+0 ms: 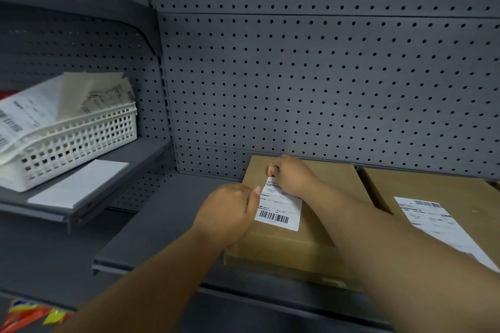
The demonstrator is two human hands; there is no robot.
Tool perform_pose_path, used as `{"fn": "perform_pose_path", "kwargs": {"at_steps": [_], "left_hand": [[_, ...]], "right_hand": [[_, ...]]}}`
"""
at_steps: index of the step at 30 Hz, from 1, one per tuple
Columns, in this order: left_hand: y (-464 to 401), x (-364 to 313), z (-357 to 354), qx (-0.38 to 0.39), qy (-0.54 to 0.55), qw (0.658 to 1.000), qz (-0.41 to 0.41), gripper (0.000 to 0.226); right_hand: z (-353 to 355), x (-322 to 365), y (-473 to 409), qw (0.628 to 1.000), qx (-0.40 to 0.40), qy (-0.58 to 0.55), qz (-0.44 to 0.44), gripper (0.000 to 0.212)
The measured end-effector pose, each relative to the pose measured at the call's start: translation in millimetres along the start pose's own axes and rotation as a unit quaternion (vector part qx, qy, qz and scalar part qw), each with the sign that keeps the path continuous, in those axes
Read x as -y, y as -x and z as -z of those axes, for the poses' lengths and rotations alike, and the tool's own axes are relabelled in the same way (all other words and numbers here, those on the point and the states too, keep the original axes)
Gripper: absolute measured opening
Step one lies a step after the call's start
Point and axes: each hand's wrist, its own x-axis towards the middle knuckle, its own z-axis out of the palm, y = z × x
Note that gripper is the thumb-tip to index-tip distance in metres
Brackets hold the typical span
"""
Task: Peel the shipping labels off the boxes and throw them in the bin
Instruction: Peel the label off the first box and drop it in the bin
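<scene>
A brown cardboard box [284, 246] lies on the grey shelf [162, 213], with a white shipping label [278, 211] stuck on its top. My right hand [292, 176] is curled over the label's top left corner, fingers pinched there. My left hand [230, 211] is closed against the label's left edge and the box; whether it pinches the label is hidden. A second brown box [433, 186] to the right bears its own white label [433, 219], partly covered by my right forearm. The white lattice basket [81, 140] on the left shelf holds several peeled labels.
A grey pegboard wall [324, 76] stands right behind the boxes. A white sheet [81, 184] lies on the left shelf in front of the basket. Red and yellow packets [29, 316] show at the bottom left. A shelf front edge [270, 297] runs below the boxes.
</scene>
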Motion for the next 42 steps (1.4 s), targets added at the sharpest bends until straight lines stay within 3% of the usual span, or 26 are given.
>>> {"fn": "perform_pose_path", "kwargs": {"at_steps": [3, 9, 14, 22, 26, 33, 39, 42], "left_hand": [[0, 0, 0, 0.003, -0.002, 1.000, -0.007, 0.042], [1, 2, -1, 0.005, 0.006, 1.000, -0.007, 0.041], [1, 2, 0, 0.007, 0.006, 1.000, -0.005, 0.041], [3, 3, 0, 0.003, 0.013, 1.000, -0.004, 0.041], [3, 1, 0, 0.002, 0.016, 1.000, -0.008, 0.041], [4, 1, 0, -0.003, 0.015, 1.000, -0.003, 0.040], [3, 0, -1, -0.005, 0.013, 1.000, 0.003, 0.042], [4, -1, 0, -0.008, 0.010, 1.000, -0.002, 0.038]], "right_hand": [[1, 1, 0, 1.000, 0.015, 0.003, -0.006, 0.024], [10, -6, 4, 0.993, 0.031, -0.111, -0.006, 0.025], [7, -4, 5, 0.995, 0.013, 0.047, 0.082, 0.025], [0, 3, 3, 0.975, -0.023, 0.166, 0.148, 0.023], [20, -10, 12, 0.988, 0.006, 0.099, 0.117, 0.016], [13, -15, 14, 0.996, -0.029, -0.029, 0.075, 0.012], [4, -15, 12, 0.994, -0.004, -0.095, 0.057, 0.040], [5, -11, 10, 0.994, 0.022, -0.096, 0.056, 0.021]]}}
